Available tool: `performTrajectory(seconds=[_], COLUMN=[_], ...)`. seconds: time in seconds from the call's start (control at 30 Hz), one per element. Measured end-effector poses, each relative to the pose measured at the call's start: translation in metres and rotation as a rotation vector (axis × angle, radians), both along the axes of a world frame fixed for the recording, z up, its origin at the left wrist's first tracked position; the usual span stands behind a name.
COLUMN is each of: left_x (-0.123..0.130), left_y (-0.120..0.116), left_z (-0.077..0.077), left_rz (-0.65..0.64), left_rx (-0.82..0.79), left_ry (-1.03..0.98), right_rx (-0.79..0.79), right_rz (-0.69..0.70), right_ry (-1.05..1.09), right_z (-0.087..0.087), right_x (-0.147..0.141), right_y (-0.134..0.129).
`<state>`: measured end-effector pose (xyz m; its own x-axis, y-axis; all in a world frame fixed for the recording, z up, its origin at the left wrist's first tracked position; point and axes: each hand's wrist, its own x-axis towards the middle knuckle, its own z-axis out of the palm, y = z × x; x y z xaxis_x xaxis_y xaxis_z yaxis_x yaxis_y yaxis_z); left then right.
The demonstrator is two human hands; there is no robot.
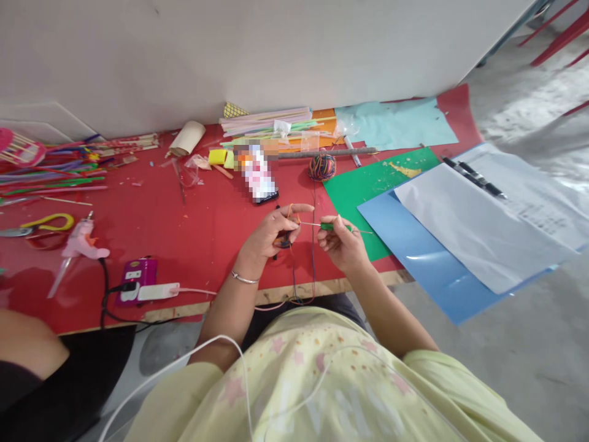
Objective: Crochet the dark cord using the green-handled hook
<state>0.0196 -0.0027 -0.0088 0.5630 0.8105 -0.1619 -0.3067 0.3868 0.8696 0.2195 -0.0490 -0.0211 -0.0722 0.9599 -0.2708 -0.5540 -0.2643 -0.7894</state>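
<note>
The right hand (340,242) grips the green-handled hook (327,226), its metal shaft reaching left to the left hand (278,232), which pinches orange yarn (289,212). The multicoloured ball (322,167) lies farther off, beyond both hands.

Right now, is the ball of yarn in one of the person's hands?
No, the ball of yarn sits on the red table, beyond the left hand and right hand.
</note>
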Motion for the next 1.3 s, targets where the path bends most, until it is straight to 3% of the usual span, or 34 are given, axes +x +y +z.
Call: performTrajectory(seconds=[0.37,0.6,0.87,1.0,1.2,1.3], left_x=[0.001,-0.001,0.001,0.011,0.025,0.029], left_y=[-0.001,-0.003,-0.007,-0.009,-0.014,-0.018], left_z=[0.003,0.002,0.009,0.010,0.006,0.007], left_rz=[0.007,-0.070,-0.064,0.059,0.321,0.376], left_rx=[0.002,0.038,0.068,0.097,0.146,0.155], left_ry=[0.065,0.050,0.051,0.058,0.203,0.234], right_rx=[0.009,0.001,-0.010,0.029,0.030,-0.008], right_rz=[0.004,0.029,-0.017,-0.042,-0.209,-0.266], right_ry=[-0.088,-0.089,-0.033,0.009,-0.021,0.011], right_z=[0.001,0.002,-0.003,-0.005,-0.006,-0.005], right_x=[0.001,0.008,-0.005,-0.018,-0.035,-0.043], right_y=[0.000,0.006,0.002,0.000,0.005,0.007])
